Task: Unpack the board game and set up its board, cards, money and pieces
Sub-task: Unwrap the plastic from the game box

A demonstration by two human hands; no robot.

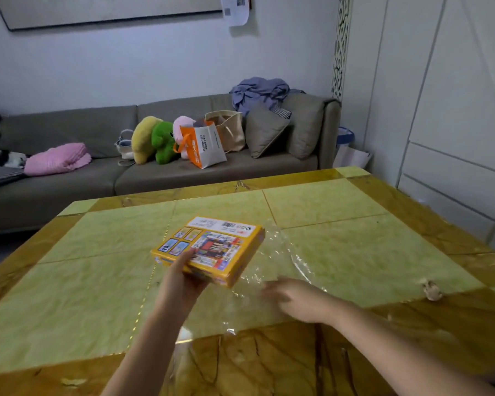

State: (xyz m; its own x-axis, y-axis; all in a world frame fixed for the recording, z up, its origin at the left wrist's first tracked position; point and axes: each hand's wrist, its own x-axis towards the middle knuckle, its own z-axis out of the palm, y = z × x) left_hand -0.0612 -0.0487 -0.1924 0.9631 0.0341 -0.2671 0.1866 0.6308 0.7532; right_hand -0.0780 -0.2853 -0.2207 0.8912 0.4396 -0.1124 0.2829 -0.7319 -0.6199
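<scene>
Tabletop (83, 267) stretches well left of your left arm, out to its brown border. Your left hand (183, 281) grips the yellow game box (212, 247) by its near corner, closed, tilted, off the surface. Clear wrap (280, 252) lies just right of the box. Your right hand (297, 301) is over it, blurred, so I can't tell if it's pinching. Crumpled scrap (433, 291) sits near the right edge.

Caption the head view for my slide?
Left hand holds yellow game box over the table; right hand at the clear plastic wrap.
</scene>
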